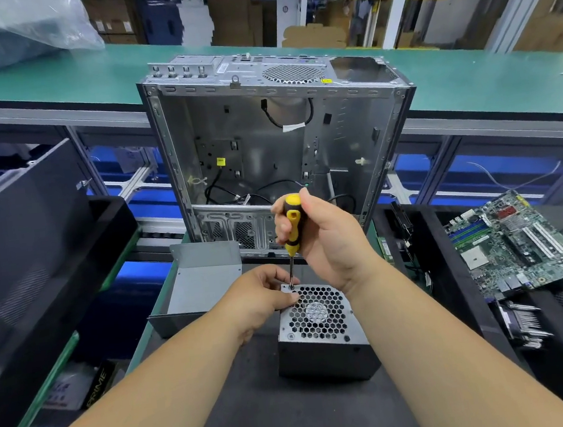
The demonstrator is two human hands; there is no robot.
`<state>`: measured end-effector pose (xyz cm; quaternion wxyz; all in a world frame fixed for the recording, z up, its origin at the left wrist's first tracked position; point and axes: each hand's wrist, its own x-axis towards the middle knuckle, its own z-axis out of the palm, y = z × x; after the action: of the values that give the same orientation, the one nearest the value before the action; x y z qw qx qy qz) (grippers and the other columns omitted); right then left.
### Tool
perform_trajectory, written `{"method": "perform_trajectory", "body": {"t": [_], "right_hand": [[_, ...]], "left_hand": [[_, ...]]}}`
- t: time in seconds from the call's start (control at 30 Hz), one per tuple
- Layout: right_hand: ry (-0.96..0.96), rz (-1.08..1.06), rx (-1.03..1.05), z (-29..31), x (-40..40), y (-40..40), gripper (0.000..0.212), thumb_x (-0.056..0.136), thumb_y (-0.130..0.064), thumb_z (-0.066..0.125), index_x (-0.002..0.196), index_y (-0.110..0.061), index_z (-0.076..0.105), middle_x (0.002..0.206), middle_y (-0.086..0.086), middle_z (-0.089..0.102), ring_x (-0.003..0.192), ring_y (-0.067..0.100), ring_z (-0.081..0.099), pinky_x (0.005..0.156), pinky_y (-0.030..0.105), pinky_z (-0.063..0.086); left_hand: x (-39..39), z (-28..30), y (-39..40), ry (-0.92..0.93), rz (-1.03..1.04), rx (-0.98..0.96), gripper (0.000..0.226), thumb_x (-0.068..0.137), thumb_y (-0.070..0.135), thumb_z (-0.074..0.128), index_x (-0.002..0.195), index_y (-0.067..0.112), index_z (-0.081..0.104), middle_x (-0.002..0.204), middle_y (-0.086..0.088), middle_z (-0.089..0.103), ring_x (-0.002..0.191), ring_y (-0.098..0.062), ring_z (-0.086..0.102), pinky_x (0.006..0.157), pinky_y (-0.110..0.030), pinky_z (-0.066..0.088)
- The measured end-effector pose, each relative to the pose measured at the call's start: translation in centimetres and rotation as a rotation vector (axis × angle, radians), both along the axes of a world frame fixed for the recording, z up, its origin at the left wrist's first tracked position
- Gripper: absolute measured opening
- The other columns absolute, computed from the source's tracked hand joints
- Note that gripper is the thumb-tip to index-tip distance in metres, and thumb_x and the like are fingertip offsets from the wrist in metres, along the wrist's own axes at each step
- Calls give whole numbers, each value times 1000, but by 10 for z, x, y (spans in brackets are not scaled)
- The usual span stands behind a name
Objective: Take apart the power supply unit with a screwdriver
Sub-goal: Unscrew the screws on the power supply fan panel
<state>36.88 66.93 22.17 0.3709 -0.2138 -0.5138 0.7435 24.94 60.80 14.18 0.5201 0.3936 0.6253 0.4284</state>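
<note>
The power supply unit [322, 333] is a grey metal box standing on the dark mat, its honeycomb fan grille facing up. My right hand [327, 240] grips the yellow-and-black screwdriver [292, 224] upright, with the tip set on a screw at the grille's far left corner. My left hand [264, 296] holds the unit's far left edge, fingers curled beside the screwdriver's shaft.
An empty open computer case [277, 145] stands just behind the unit. A bent grey metal cover [201, 283] lies to the left. A motherboard [513, 242] and a heatsink [524, 324] lie in black trays on the right. A black panel [28, 237] leans at left.
</note>
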Motion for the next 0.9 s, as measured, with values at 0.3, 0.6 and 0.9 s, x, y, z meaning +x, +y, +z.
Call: {"method": "perform_trajectory", "body": {"t": [0.3, 0.6, 0.9], "right_hand": [[-31, -58, 41, -2, -5, 3, 23, 91, -36, 51, 81, -16, 45, 71, -2, 55, 60, 15, 46, 59, 25, 38], [-66, -103, -29, 5, -1, 1, 40, 106, -34, 40, 86, -9, 64, 75, 2, 60, 69, 17, 53, 75, 31, 46], [-47, -72, -79, 9, -12, 1, 45, 105, -50, 28, 89, -12, 48, 60, 2, 39, 54, 14, 33, 59, 27, 31]], "left_hand": [[-2, 0, 2, -2, -3, -2, 21, 81, -10, 71, 85, 10, 68, 61, 5, 51, 48, -1, 51, 56, -15, 48], [-2, -1, 3, 15, -4, -14, 20, 80, -9, 71, 86, 10, 69, 64, 4, 52, 55, -4, 51, 60, -17, 49], [-1, -1, 2, 14, -5, -8, 20, 80, -7, 72, 84, 12, 69, 66, -1, 53, 62, -13, 51, 69, -25, 48]]}}
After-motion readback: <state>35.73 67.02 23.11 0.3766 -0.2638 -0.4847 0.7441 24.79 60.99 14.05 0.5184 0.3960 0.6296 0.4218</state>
